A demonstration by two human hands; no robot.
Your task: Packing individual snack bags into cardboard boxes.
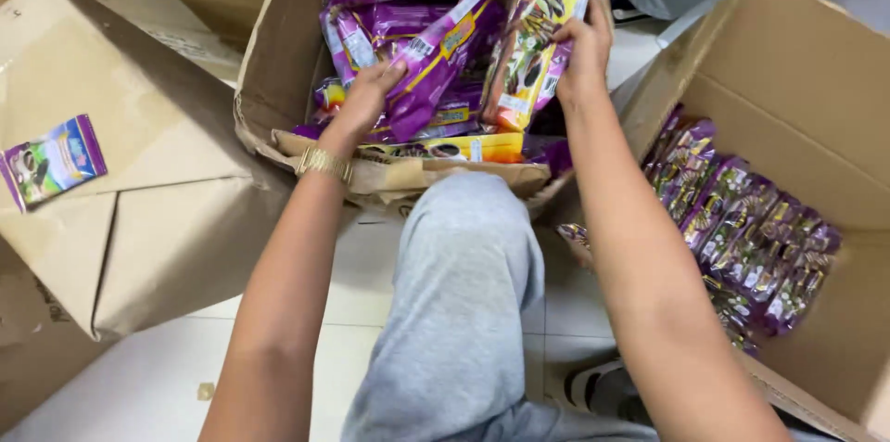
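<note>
An open cardboard box (278, 62) in front of my knee holds several purple snack packets. My left hand (369, 92), with a gold bracelet on the wrist, reaches into it and grips a purple packet (436, 62) that lies tilted. My right hand (586, 45) holds a stack of yellow and orange packets (542, 25) upright at the box's right side. A yellow packet (445, 149) lies flat along the box's torn front edge.
A second open box (797, 80) on the right holds rows of purple packets (742, 229) standing on edge. A closed cardboard box (139, 210) at the left has one small purple packet (54, 161) lying on top. My grey-trousered knee (464, 275) is over white floor tiles.
</note>
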